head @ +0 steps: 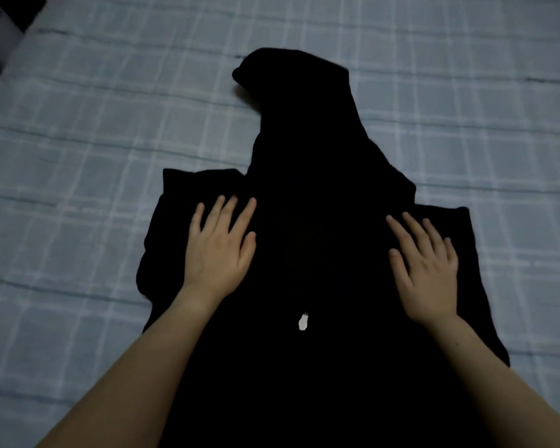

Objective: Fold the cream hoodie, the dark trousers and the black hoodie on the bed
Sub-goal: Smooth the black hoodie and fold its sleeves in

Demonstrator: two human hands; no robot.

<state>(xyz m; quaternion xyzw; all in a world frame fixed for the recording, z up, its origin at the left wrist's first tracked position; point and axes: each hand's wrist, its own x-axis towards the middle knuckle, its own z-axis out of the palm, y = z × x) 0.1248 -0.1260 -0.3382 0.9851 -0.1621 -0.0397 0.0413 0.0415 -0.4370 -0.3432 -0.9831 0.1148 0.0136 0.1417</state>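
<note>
Head view: nearest the observer, two bare forearms extend over the lower body of the black hoodie (304, 195), which lies flat on the bed (78, 124) with its hem end towards the person. A small white tab (303, 321) shows on the garment's centre line and serves as the reference mark here. Beyond the tab and to its left, the left hand (222, 250) rests palm down on the cloth, its fingers (232, 211) straight and slightly spread. Beyond the tab and to its right, the right hand (429, 270) lies the same way, fingers straight and fanned; neither hand pinches any fabric. Outboard of each hand the shoulder line ends in a squared edge, so the sleeves appear to be turned in already, though the dark cloth hides the layers. Farthest from the tab, the hood (298, 92) extends up the bed, unfolded and leaning left. Step in hand, as judged: flattening the narrowed body. The next move probably calls for bringing the hood down towards the tab, then doubling the body. The cream hoodie and dark trousers are not in view.
</note>
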